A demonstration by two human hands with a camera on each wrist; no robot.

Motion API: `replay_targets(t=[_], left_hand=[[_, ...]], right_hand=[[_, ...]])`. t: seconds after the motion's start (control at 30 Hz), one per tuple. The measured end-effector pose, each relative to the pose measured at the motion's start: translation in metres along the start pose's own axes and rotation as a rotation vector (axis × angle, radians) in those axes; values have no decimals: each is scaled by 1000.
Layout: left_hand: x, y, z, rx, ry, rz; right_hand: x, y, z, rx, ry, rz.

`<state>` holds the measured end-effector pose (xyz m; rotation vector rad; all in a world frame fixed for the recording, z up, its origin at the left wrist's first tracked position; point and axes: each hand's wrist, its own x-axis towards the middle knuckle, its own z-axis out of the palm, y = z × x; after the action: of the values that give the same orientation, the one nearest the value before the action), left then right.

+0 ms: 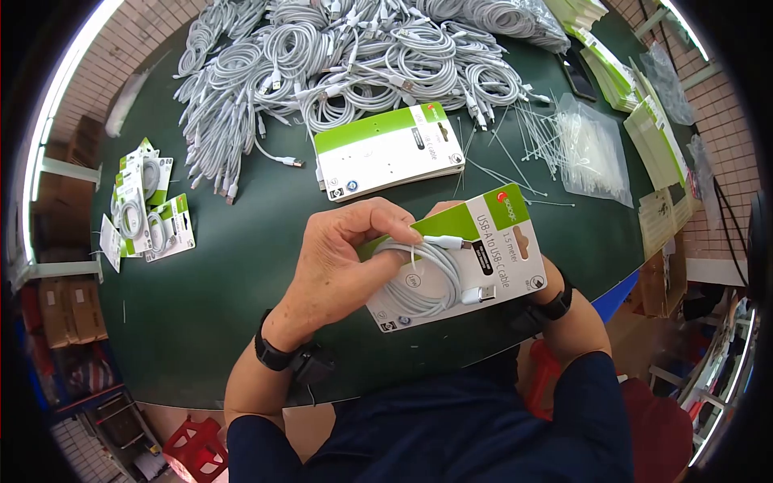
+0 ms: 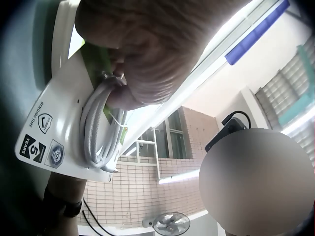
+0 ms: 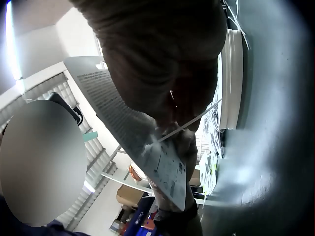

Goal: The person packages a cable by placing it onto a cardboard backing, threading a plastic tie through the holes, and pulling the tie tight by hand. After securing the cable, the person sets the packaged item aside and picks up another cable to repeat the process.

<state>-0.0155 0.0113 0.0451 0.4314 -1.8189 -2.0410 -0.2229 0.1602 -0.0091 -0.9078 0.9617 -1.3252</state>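
In the head view, the left hand [image 1: 330, 262] pinches a coiled white cable [image 1: 431, 302] against the front of a green and white card [image 1: 511, 278], thumb and forefinger at a thin tie round the coil. Behind the card is the right hand [image 1: 444, 207], mostly hidden. The right wrist view shows the right hand [image 3: 162, 64] curled at the card's printed back [image 3: 118, 113], with a thin white tie [image 3: 189, 123] sticking out by its fingers. In the left wrist view, the left hand [image 2: 152, 49] is over the top of the coil [image 2: 93, 123].
Beyond the hands lies a stack of cards [image 1: 386, 161] on the green table [image 1: 201, 322]. A large heap of cables [image 1: 322, 56] covers the back. Carded cables [image 1: 149, 205] lie at the left; loose ties, a bag of ties [image 1: 594, 153] and more cards [image 1: 656, 141] are at the right.
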Motion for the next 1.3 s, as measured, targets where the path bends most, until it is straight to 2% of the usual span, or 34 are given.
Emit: replay_targets(t=[0.1, 0.2, 0.3, 0.37, 0.47, 0.53, 0.6, 0.67, 0.73, 0.8, 0.93, 1.03, 1.17, 1.3], left_hand=[[-1, -1, 1, 36, 10, 3], [0, -2, 2, 48, 9, -1], [0, -5, 5, 48, -11, -5], [-1, -6, 6, 59, -29, -10], [-2, -5, 8, 83, -71, -16], [-3, -3, 9, 82, -117, -21], [-2, -5, 8, 220, -127, 61], [-2, -4, 9, 296, -112, 107], [-3, -2, 13, 310, -87, 104], [-2, -1, 10, 519, -155, 228], [0, 2, 10, 880, -251, 497], [-3, 3, 18, 973, -219, 551], [-10, 19, 32, 960, -212, 451], [-12, 8, 32, 936, -199, 445]], right_hand=[[-12, -2, 3, 121, 21, 100], [-8, 4, -6, 37, -32, 34], [0, 1, -6, -160, -52, -45], [9, -8, -7, -398, -76, -95], [22, -16, -2, -798, -134, -474], [22, -18, -1, -855, -55, -450], [23, -17, -3, -929, 9, -463], [26, -15, -13, -1023, 49, -516], [26, -22, -11, -987, 31, -477], [27, -24, -9, -994, 40, -500], [21, -33, -12, -896, 25, -388], [23, -28, -11, -908, 26, -428], [23, -25, -6, -886, 16, -386], [24, -21, -13, -988, -19, -391]])
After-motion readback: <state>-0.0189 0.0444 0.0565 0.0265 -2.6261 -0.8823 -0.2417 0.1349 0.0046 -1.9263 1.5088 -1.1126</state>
